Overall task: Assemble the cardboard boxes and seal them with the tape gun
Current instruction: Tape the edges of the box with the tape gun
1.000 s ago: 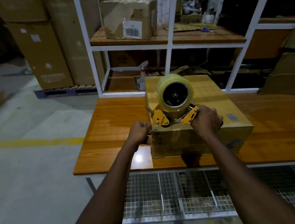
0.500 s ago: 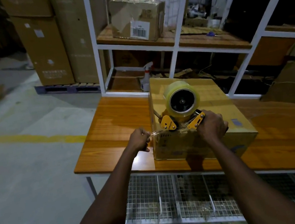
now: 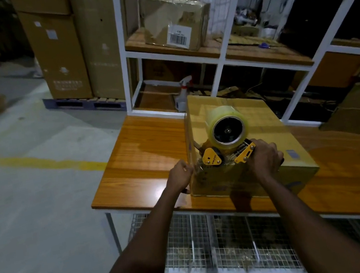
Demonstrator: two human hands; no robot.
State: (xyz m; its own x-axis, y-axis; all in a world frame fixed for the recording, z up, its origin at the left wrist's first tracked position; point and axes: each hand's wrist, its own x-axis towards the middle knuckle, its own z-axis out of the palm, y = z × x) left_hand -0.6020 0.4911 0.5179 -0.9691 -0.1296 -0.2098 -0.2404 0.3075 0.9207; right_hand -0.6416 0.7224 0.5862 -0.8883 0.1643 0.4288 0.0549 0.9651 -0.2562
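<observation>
Tape gun (image 3: 226,150) lies on top of the cardboard box (image 3: 266,119), at the box's near edge. Its long axis runs across from 3 o'clock to 9 o'clock, with the handle end at 3 and the yellow nose plates toward 9. The roll of clear tape (image 3: 227,128) stands above the frame, its dark hub facing 6 o'clock, toward the camera. The right hand (image 3: 264,158) grips the handle with its fingers curled fully round it, so the handle itself is hidden under the knuckles. The left hand (image 3: 178,177) is at the box's near left corner, at 9 o'clock of the tape gun, with its fingers curled tight against the corner edge. A thin shiny strand (image 3: 197,169) runs from the nose toward it, but the light is too dim to tell whether the fingers pinch it.

The box lies closed on the left part of the orange wooden table (image 3: 144,156), with its near face toward 6 o'clock. The print on that face is too dark to read, and the wide lens makes the box's own long axis hard to judge. At 11 o'clock of the box a spray bottle (image 3: 182,95) stands behind the far left corner, its base cut off by the box. A white shelf frame (image 3: 123,50) rises at 12 o'clock and carries a labelled carton (image 3: 175,23). Tall cartons (image 3: 59,59) stand on a pallet (image 3: 84,104) at 10 o'clock. A wire shelf (image 3: 230,242) lies under the table at 6 o'clock, and the table's right end runs out of view at 3 o'clock
</observation>
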